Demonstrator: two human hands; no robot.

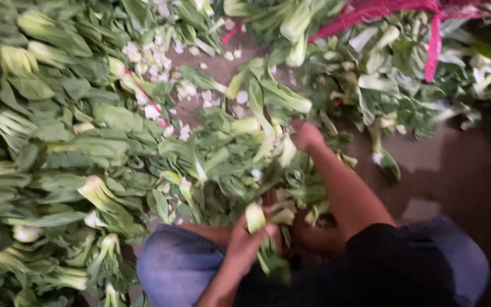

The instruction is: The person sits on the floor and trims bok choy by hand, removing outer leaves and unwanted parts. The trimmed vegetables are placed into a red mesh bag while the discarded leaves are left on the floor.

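Hands deep in a heap of bok choy

Left hand (245, 241) has its fingers clamped round a pale-stemmed bok choy head (255, 218) held near the knees — right hand (307, 136) is out in the loose pile (240, 153), looks curled on leaves, but it's too blurry to tell. Stacked greens (46, 148) on the left, cut stem bits (154, 57) on the floor, red mesh (393, 11) up top — leaves hide the right fingertips.

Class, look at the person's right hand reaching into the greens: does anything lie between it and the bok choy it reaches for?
Nothing visible does. The right hand already rests on the loose bok choy pile, fingers among the leaves, while the left hand grips a trimmed bok choy stalk.
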